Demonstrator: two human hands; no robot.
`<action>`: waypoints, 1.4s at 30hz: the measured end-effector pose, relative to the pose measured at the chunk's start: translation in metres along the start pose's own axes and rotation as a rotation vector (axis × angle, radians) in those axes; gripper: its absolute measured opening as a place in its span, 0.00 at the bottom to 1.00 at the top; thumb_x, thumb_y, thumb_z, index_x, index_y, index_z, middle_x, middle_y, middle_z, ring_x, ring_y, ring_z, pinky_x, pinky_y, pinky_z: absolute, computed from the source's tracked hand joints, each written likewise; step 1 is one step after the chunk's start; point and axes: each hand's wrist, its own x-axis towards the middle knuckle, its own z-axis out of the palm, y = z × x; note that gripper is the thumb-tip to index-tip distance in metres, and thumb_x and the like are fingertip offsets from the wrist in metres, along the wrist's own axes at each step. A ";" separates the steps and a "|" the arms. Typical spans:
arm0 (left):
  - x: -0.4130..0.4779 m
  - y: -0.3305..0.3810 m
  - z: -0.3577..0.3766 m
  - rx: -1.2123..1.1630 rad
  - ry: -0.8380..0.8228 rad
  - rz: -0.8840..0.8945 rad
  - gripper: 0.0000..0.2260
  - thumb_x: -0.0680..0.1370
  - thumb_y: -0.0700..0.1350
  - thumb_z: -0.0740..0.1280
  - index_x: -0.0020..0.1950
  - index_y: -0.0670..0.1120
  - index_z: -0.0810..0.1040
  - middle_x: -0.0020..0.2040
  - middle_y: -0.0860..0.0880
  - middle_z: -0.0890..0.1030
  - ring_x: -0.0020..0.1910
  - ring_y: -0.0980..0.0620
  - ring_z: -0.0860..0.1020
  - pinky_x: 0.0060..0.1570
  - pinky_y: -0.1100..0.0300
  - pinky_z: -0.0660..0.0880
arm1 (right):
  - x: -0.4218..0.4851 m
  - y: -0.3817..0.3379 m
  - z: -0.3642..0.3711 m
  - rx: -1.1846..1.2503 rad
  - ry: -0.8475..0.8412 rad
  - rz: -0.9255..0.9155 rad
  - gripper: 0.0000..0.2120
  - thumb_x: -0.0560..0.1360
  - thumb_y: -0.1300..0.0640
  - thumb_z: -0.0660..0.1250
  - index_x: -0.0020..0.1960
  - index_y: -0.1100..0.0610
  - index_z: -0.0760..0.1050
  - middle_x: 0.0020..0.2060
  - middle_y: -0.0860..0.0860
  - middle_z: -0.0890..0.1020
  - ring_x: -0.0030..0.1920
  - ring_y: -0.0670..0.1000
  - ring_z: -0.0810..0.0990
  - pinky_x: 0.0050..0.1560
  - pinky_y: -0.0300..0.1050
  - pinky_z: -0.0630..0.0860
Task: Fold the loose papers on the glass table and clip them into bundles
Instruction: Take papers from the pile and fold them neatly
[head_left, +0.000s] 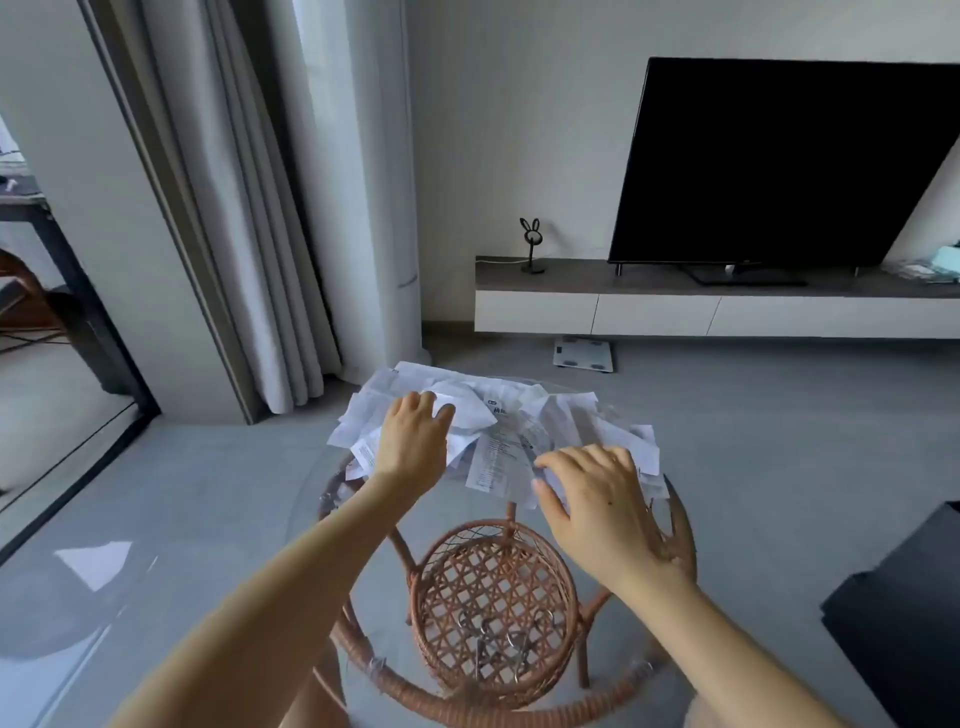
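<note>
Papers (498, 441) heaped on far half of glass tabletop (467, 506). Left hand (413, 441) on pile's left, fingers bent, grip unclear. Right hand (597, 499) released, spread flat on near-right sheets. Sheets look thin, light, crumpled, probably slippery on glass; best pinched at free edge.

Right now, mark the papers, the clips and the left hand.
papers (498, 457), head view, on the printed slip mid-pile.
clips (511, 642), head view, on one metal loop in the cluster.
left hand (413, 447), head view, on its back.
</note>
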 end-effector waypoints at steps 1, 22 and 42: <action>0.007 0.002 0.003 0.021 -0.065 0.018 0.18 0.64 0.43 0.77 0.52 0.45 0.80 0.48 0.45 0.79 0.46 0.45 0.76 0.46 0.55 0.74 | -0.002 0.001 0.004 0.001 0.011 0.004 0.16 0.75 0.48 0.55 0.46 0.52 0.80 0.41 0.44 0.83 0.42 0.49 0.80 0.49 0.46 0.69; 0.013 -0.010 -0.144 -0.541 0.088 -0.036 0.07 0.77 0.38 0.66 0.40 0.45 0.72 0.37 0.51 0.79 0.35 0.51 0.79 0.38 0.59 0.77 | 0.038 -0.032 -0.003 0.709 -0.028 0.324 0.38 0.69 0.31 0.61 0.73 0.49 0.60 0.64 0.37 0.65 0.65 0.38 0.64 0.63 0.35 0.65; -0.094 0.014 -0.090 -0.444 0.027 0.170 0.20 0.71 0.36 0.73 0.59 0.47 0.74 0.56 0.52 0.79 0.57 0.48 0.77 0.56 0.56 0.73 | -0.028 0.004 0.001 1.056 -0.270 1.042 0.06 0.74 0.59 0.70 0.44 0.63 0.81 0.43 0.57 0.85 0.48 0.57 0.83 0.56 0.56 0.77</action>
